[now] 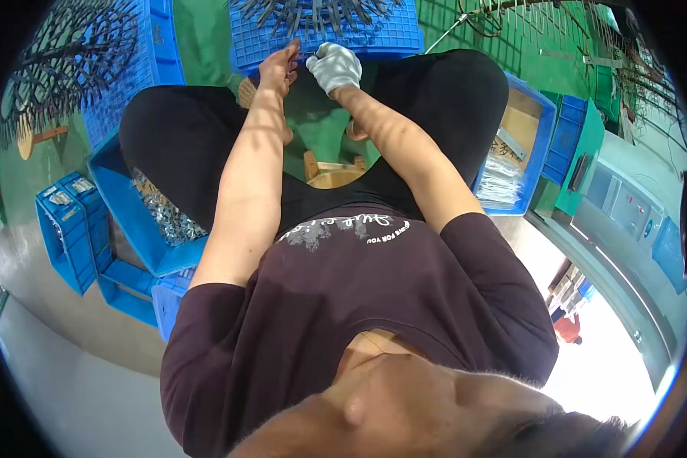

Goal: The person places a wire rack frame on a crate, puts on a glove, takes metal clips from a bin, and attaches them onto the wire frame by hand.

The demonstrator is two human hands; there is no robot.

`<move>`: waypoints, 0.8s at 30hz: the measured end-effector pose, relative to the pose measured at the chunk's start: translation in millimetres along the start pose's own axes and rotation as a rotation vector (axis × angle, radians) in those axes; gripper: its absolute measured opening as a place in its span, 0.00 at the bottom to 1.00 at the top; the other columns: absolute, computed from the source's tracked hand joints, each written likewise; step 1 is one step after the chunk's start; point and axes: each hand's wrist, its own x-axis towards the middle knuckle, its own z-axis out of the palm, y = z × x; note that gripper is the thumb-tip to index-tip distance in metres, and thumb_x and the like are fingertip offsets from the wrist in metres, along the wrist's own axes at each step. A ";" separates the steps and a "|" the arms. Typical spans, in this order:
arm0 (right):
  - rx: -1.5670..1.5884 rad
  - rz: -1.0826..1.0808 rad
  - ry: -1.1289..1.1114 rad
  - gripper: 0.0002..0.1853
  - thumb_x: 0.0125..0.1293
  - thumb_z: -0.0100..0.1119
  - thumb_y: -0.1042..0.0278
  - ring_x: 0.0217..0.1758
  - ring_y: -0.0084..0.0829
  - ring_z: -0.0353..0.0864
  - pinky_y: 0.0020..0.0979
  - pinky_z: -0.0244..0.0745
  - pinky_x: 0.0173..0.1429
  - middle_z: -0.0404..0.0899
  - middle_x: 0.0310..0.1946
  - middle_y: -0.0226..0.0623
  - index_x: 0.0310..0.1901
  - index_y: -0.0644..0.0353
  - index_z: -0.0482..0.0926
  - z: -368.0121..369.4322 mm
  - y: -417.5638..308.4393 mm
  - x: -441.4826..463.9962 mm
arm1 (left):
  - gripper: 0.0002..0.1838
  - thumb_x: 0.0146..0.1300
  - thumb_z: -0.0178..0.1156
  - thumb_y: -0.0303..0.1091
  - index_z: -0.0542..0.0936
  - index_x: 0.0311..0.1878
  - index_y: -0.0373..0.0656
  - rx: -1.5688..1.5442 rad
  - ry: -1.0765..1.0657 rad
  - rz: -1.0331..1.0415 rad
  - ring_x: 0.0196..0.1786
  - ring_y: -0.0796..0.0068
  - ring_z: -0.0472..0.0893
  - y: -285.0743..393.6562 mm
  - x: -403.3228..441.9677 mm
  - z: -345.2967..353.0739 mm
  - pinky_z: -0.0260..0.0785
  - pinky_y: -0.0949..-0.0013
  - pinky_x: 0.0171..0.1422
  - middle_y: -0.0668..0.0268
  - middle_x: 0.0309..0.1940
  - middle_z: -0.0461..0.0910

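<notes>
My left hand point(278, 70) is bare, its fingers curled with the index finger and thumb toward the front. Beside it, my right hand point(334, 69) wears a white glove and its fingers are closed in a pinch. A thin dark bit shows between the two hands, too small to name. Both hands are just short of a blue plastic crate point(244, 47), on which many dark, thin metal strips point(320, 11) lie fanned out.
At my left, a blue bin point(113, 172) holds small shiny metal parts point(172, 217). Another blue bin point(542, 130) at my right holds silvery pieces point(500, 182). More dark strips point(61, 72) hang by a blue crate point(160, 46) at far left. Blue crates point(69, 229) stand behind it.
</notes>
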 end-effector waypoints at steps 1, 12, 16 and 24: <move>-0.009 -0.003 -0.033 0.14 0.53 0.66 0.53 0.41 0.44 0.84 0.41 0.77 0.48 0.85 0.32 0.40 0.35 0.53 0.86 -1.9 -1.7 -0.4 | 0.18 0.51 0.76 0.47 0.85 0.40 0.50 0.000 -0.009 0.014 0.31 0.84 0.72 1.5 4.1 1.9 0.61 0.76 0.29 0.76 0.34 0.81; 0.007 -0.003 0.009 0.13 0.55 0.65 0.52 0.39 0.43 0.84 0.41 0.77 0.48 0.85 0.30 0.40 0.33 0.51 0.85 5.5 -2.2 3.1 | 0.11 0.51 0.77 0.34 0.82 0.32 0.45 -0.024 -0.012 -0.034 0.23 0.83 0.67 10.0 30.1 11.7 0.58 0.79 0.25 0.75 0.24 0.75; -0.032 -0.004 0.000 0.13 0.56 0.64 0.51 0.39 0.43 0.84 0.41 0.77 0.48 0.85 0.30 0.39 0.33 0.51 0.85 5.7 -4.8 4.1 | 0.12 0.50 0.77 0.33 0.82 0.32 0.45 -0.029 -0.032 0.024 0.22 0.83 0.67 6.5 37.0 10.3 0.59 0.77 0.26 0.75 0.23 0.75; -0.055 -0.007 0.010 0.12 0.57 0.63 0.51 0.39 0.43 0.84 0.41 0.77 0.48 0.85 0.30 0.38 0.33 0.50 0.85 8.4 -5.2 6.6 | 0.14 0.48 0.78 0.34 0.82 0.33 0.46 -0.016 -0.014 0.025 0.24 0.81 0.71 10.1 31.4 12.4 0.62 0.76 0.26 0.74 0.24 0.76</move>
